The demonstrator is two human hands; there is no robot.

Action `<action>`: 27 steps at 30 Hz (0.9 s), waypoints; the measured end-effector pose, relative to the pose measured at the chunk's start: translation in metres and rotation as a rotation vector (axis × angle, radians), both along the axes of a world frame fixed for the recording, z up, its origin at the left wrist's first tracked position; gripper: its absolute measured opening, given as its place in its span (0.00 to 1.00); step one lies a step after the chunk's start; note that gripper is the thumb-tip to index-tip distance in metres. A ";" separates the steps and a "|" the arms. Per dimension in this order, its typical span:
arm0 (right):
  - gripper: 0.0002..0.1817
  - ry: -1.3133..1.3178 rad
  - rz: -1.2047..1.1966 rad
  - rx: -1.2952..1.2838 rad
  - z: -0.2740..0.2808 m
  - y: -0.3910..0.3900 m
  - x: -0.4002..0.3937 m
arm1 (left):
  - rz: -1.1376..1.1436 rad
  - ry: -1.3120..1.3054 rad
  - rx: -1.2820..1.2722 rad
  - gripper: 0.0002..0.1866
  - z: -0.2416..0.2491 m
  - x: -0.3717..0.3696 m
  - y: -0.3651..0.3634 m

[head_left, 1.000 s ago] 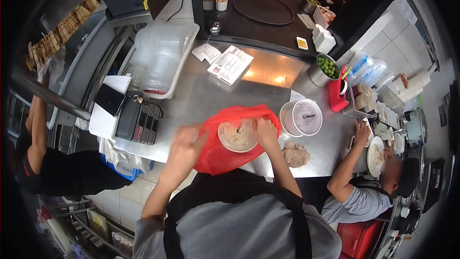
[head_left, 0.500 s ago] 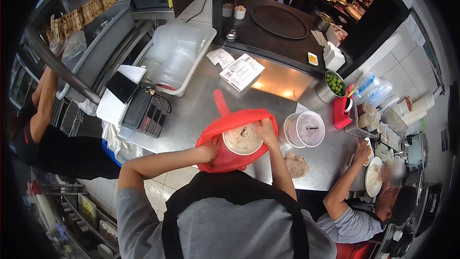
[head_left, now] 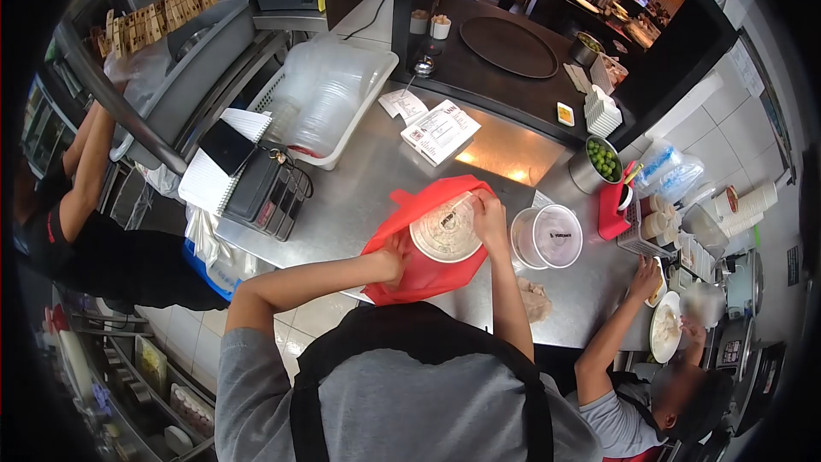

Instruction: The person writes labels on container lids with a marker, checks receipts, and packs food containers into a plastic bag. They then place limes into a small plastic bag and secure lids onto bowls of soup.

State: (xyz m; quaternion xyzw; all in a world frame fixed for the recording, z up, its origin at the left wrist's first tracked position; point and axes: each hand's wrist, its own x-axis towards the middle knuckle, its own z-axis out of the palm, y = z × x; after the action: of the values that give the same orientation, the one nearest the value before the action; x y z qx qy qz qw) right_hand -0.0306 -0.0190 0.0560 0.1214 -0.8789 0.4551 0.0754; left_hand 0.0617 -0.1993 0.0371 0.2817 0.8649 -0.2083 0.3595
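Note:
A red plastic bag [head_left: 432, 283] is held over the front edge of the steel counter. In its mouth is a round white tub [head_left: 463, 254] with a clear lid that has dark writing on it. My left hand [head_left: 395, 262] is closed on the bag at the tub's left side, its fingertips partly hidden by red plastic. At the upper right, my right hand [head_left: 490, 222] has its fingers closed on the bag's edge, right against the tub's rim. Just right of that hand, two more white lidded tubs [head_left: 557, 237] stand on the counter, overlapping in view.
A crumpled clear-brown bag [head_left: 535, 300] lies by the counter's front edge. Receipts [head_left: 440, 132], a basket of clear lids [head_left: 386, 74] and a card terminal [head_left: 261, 192] sit behind and left. One co-worker [head_left: 616, 351] handles food at right; another person [head_left: 77, 231] reaches up at left.
The tub now sits higher and further right in the bag's mouth, and my right hand has shifted up along its rim. The bag's upright handle has folded down. The right co-worker's head has lowered.

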 end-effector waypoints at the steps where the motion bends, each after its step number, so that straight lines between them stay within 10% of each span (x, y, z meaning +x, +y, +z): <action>1: 0.09 -0.047 0.006 -0.023 -0.001 0.001 -0.002 | -0.019 0.038 0.078 0.42 -0.001 0.002 -0.004; 27: 0.12 0.066 -0.102 0.060 -0.008 0.015 -0.009 | 0.038 -0.167 0.129 0.15 0.007 -0.001 -0.029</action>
State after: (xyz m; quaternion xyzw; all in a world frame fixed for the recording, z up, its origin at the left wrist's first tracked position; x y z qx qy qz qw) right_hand -0.0400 -0.0044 0.0478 0.0936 -0.8941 0.4200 0.1239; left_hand 0.0608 -0.2285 0.0442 0.3041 0.8488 -0.1210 0.4152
